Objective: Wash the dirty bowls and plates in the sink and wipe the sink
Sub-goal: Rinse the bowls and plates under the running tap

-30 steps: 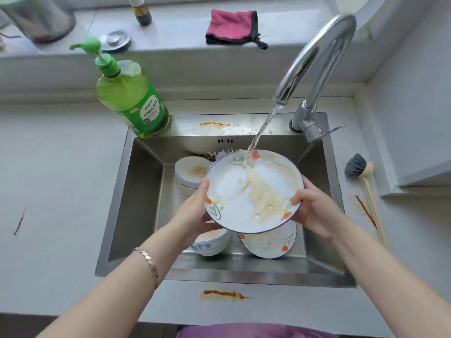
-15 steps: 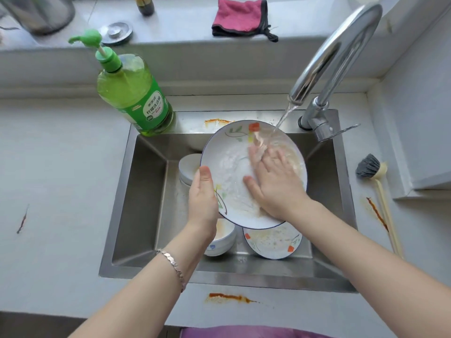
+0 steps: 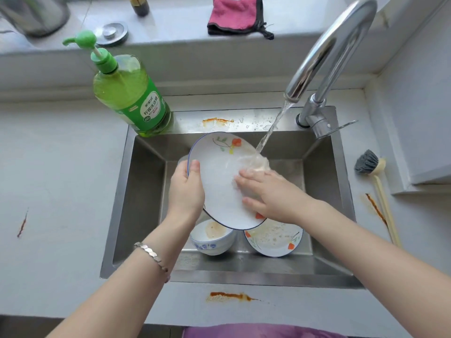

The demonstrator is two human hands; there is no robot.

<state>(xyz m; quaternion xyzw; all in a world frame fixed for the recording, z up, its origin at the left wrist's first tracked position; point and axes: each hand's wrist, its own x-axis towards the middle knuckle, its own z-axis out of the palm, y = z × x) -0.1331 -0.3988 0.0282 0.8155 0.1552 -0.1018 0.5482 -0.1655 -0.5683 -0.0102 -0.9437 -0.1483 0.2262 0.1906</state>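
Observation:
A white flowered plate (image 3: 219, 167) is tilted over the steel sink (image 3: 141, 203) under running water from the tap (image 3: 324, 52). My left hand (image 3: 186, 191) grips its left rim, thumb on the face. My right hand (image 3: 271, 193) lies flat on the plate's face, fingers spread, with the stream landing at its fingertips. Below sit a dirty white bowl with blue marks (image 3: 212, 236) and a second dirty flowered plate (image 3: 273, 239). Another white bowl behind the held plate is mostly hidden.
A green dish-soap pump bottle (image 3: 129, 93) stands at the sink's back left corner. A dish brush (image 3: 375, 184) lies on the right counter. A pink cloth (image 3: 234, 15) and a metal sink plug (image 3: 112, 32) rest on the ledge. Orange sauce smears (image 3: 231, 296) mark the counter and sink rim.
My right hand moved from the plate's right rim onto its face and now sits lower right on it. The plate tilted up toward the tap, and its brown residue is mostly washed off.

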